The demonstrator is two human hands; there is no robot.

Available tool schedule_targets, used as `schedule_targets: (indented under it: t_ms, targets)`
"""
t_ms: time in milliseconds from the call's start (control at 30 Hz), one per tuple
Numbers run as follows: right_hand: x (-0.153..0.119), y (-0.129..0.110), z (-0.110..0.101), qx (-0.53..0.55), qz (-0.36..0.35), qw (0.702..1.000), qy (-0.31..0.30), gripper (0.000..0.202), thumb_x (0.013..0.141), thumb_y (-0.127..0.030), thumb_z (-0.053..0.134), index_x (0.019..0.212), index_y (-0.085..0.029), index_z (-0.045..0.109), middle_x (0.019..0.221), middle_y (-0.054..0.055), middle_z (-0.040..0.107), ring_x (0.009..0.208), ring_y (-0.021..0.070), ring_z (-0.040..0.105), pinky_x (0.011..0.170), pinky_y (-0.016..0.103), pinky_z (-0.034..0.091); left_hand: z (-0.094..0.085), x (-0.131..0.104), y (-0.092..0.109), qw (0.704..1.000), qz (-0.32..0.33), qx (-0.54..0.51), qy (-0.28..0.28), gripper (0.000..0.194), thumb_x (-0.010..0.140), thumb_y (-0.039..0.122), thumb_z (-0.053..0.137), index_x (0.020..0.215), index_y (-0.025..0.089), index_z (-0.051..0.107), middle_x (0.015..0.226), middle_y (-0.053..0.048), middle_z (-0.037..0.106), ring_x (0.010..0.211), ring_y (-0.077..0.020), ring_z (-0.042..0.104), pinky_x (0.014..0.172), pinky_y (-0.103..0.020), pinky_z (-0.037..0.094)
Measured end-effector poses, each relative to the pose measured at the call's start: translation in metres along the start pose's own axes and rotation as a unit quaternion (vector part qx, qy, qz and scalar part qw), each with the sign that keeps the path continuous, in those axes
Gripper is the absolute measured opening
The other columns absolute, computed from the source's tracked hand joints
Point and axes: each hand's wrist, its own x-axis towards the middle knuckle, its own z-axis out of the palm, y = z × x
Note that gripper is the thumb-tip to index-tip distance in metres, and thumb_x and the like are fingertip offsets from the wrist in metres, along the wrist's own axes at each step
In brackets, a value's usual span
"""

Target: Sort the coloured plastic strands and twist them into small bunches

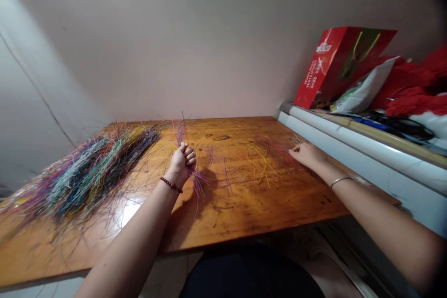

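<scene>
My left hand is closed in a fist around a bundle of thin purple and reddish wires, whose ends stick out above and below the fingers. Over at the table's right side, my right hand has its fingertips pinched together by some thin reddish strands; whether it grips any is too fine to make out. Loose yellow wires lie on the wood between the hands. A few purple wires are spread just right of my left fist.
A large heap of multicoloured wires covers the left of the wooden table. Along the right stands a white cabinet-like surface bearing a red paper bag, a plastic packet and red fabric. A wall rises behind.
</scene>
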Motion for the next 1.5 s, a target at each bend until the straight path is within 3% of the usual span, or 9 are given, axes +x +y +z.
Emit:
schedule_targets:
  t_ms: [167, 367, 467, 733, 933, 1033, 1133, 1200, 1500]
  targets:
    - [-0.025, -0.088, -0.02, 0.161, -0.09, 0.983, -0.003, 0.031, 0.075, -0.047, 0.057, 0.088, -0.024, 0.075, 0.084, 0.006, 0.072, 0.071, 0.0199, 0.062, 0.061, 0.028, 0.042, 0.003, -0.004, 0.0, 0.999, -0.041, -0.007, -0.034, 0.029, 0.094, 0.027, 0.039, 0.066, 0.018, 0.035, 0.046, 0.009, 0.017, 0.029, -0.0034, 0.019, 0.032, -0.017, 0.003]
    - [-0.085, -0.229, -0.021, 0.428, -0.31, 0.842, -0.11, 0.047, 0.074, -0.047, 0.065, 0.115, -0.025, 0.063, 0.098, 0.004, 0.07, 0.055, 0.0096, 0.053, 0.054, 0.023, 0.041, 0.003, -0.006, -0.003, 0.998, -0.041, 0.02, -0.04, 0.027, 0.093, 0.028, 0.042, 0.069, 0.018, 0.037, 0.047, 0.01, 0.018, 0.03, -0.0034, 0.019, 0.031, -0.016, 0.005]
    - [-0.1, -0.264, -0.014, 0.423, -0.368, 0.825, -0.07, 0.027, 0.078, -0.04, 0.065, 0.1, -0.025, 0.07, 0.1, 0.003, 0.069, 0.076, 0.0137, 0.061, 0.071, 0.025, 0.044, 0.003, -0.005, -0.007, 0.999, -0.029, 0.038, -0.02, 0.025, 0.091, 0.029, 0.045, 0.07, 0.017, 0.039, 0.047, 0.009, 0.019, 0.03, -0.0038, 0.021, 0.03, -0.015, 0.008]
    - [-0.098, -0.248, 0.0, 0.429, -0.378, 0.817, 0.079, 0.025, 0.091, -0.034, 0.049, 0.089, -0.021, 0.069, 0.088, 0.004, 0.069, 0.079, 0.0132, 0.062, 0.072, 0.024, 0.044, 0.002, -0.005, -0.004, 0.997, -0.065, -0.007, -0.046, 0.028, 0.094, 0.028, 0.04, 0.068, 0.018, 0.036, 0.048, 0.009, 0.016, 0.03, -0.0033, 0.017, 0.03, -0.014, 0.007]
    - [-0.073, -0.219, -0.024, 0.589, -0.17, 0.755, 0.234, 0.03, 0.089, -0.041, 0.048, 0.081, -0.017, 0.065, 0.078, 0.005, 0.064, 0.064, 0.0121, 0.059, 0.059, 0.025, 0.045, -0.002, -0.003, 0.006, 0.999, -0.036, -0.023, -0.03, 0.031, 0.095, 0.027, 0.036, 0.066, 0.018, 0.033, 0.047, 0.009, 0.015, 0.03, -0.0039, 0.017, 0.031, -0.016, 0.005]
    - [-0.051, -0.21, -0.02, 0.674, -0.073, 0.728, 0.102, 0.041, 0.088, -0.049, 0.043, 0.072, -0.015, 0.06, 0.066, 0.003, 0.06, 0.049, 0.0086, 0.053, 0.049, 0.022, 0.041, -0.004, -0.001, 0.011, 0.999, -0.025, -0.019, -0.027, 0.03, 0.095, 0.026, 0.035, 0.066, 0.018, 0.033, 0.047, 0.009, 0.015, 0.03, -0.0042, 0.018, 0.031, -0.017, 0.005]
    - [-0.037, -0.209, 0.001, 0.617, -0.097, 0.765, -0.159, 0.043, 0.083, -0.051, 0.051, 0.063, -0.014, 0.059, 0.058, 0.0, 0.056, 0.04, 0.0061, 0.045, 0.043, 0.021, 0.036, -0.004, -0.001, 0.015, 0.999, -0.022, -0.012, -0.037, 0.03, 0.095, 0.025, 0.036, 0.065, 0.018, 0.033, 0.047, 0.009, 0.017, 0.031, -0.0044, 0.019, 0.031, -0.017, 0.004]
    - [-0.035, -0.211, 0.017, 0.537, -0.128, 0.798, -0.243, 0.041, 0.083, -0.046, 0.052, 0.063, -0.012, 0.061, 0.058, 0.001, 0.057, 0.041, 0.0061, 0.044, 0.044, 0.021, 0.035, -0.003, -0.002, 0.018, 0.999, -0.02, -0.014, -0.043, 0.03, 0.095, 0.025, 0.036, 0.066, 0.018, 0.034, 0.047, 0.009, 0.017, 0.031, -0.0045, 0.019, 0.031, -0.018, 0.004]
    - [-0.048, -0.221, 0.048, 0.303, -0.171, 0.898, -0.269, 0.04, 0.085, -0.044, 0.051, 0.076, -0.013, 0.073, 0.059, 0.005, 0.064, 0.053, 0.0111, 0.054, 0.053, 0.022, 0.034, -0.003, -0.004, 0.022, 0.998, -0.016, -0.03, -0.05, 0.028, 0.094, 0.025, 0.037, 0.067, 0.018, 0.036, 0.047, 0.009, 0.015, 0.031, -0.0048, 0.016, 0.03, -0.017, 0.006]
